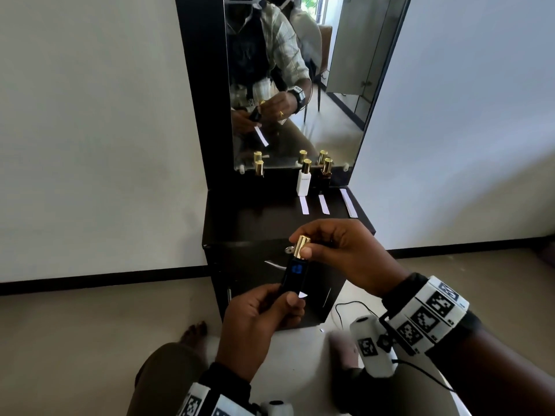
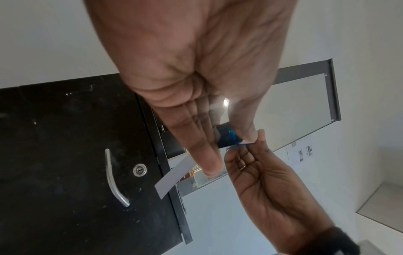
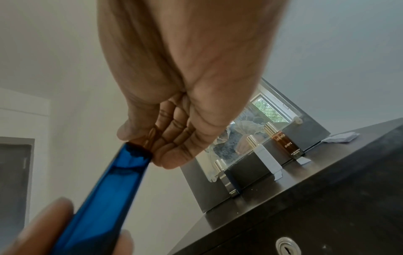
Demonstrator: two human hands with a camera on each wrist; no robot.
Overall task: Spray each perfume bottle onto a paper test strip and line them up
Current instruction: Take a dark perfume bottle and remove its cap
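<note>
My left hand [image 1: 282,298] grips a blue perfume bottle [image 1: 292,276] by its lower body, in front of the cabinet. A white paper strip [image 2: 172,176] is held in the same hand, behind the bottle. My right hand [image 1: 303,246] pinches the gold cap [image 1: 301,245] at the bottle's top; whether the cap is seated I cannot tell. On the cabinet top stand a white bottle [image 1: 303,181], an amber bottle [image 1: 326,172] and a black bottle [image 3: 229,182], all with gold caps. Three paper strips [image 1: 323,204] lie in a row in front of the white and amber bottles.
The dark cabinet [image 1: 240,217] stands against a white wall with a mirror [image 1: 300,85] behind the bottles. Its front has a metal handle [image 2: 113,177] and a keyhole [image 2: 139,170]. A black cable [image 1: 345,307] lies on the floor to the right, a bare foot [image 1: 195,330] to the left.
</note>
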